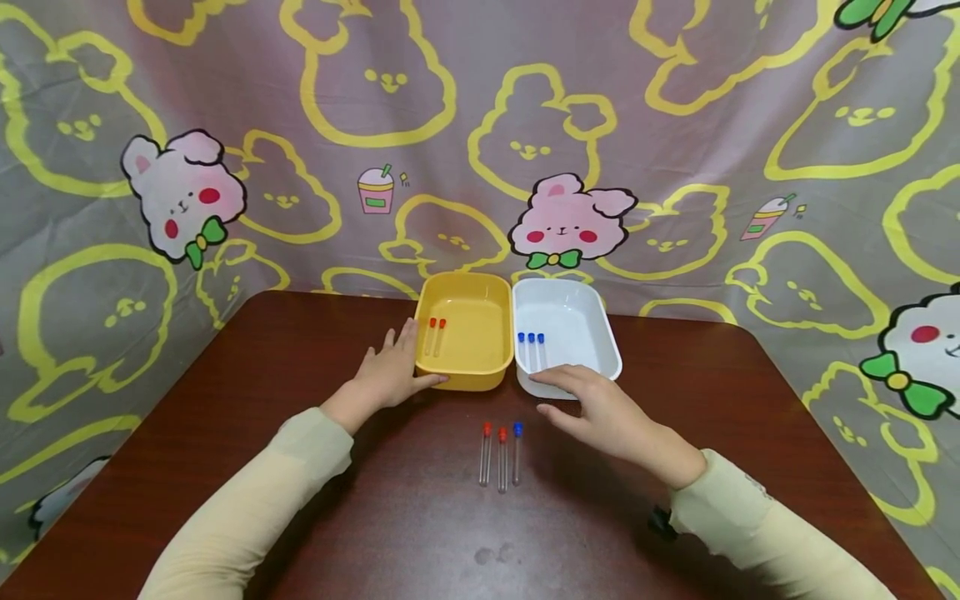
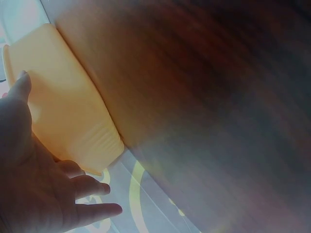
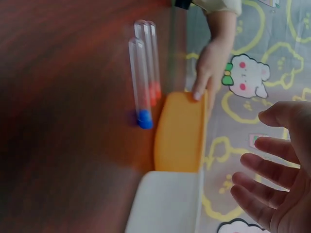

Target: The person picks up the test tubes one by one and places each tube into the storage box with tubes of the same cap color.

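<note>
My left hand (image 1: pixel 387 367) rests against the left front corner of the yellow bin (image 1: pixel 468 379), thumb along its front and fingers at its side. Two red-capped test tubes (image 1: pixel 437 337) lie in that bin. Over the front right of the white bin (image 1: pixel 611 354), my right hand (image 1: pixel 600 410) hovers with relaxed, spread fingers and nothing in them. Inside the white bin are three blue-capped test tubes (image 1: pixel 532 350). On the table in front lie two more red-capped tubes (image 1: pixel 502 462) and one blue-capped tube (image 1: pixel 517 458), side by side.
The two bins stand side by side near the back of the dark brown table (image 1: pixel 405 517). A patterned curtain (image 1: pixel 420 100) hangs behind and along both sides. A small black object (image 1: pixel 662 523) shows by the right sleeve.
</note>
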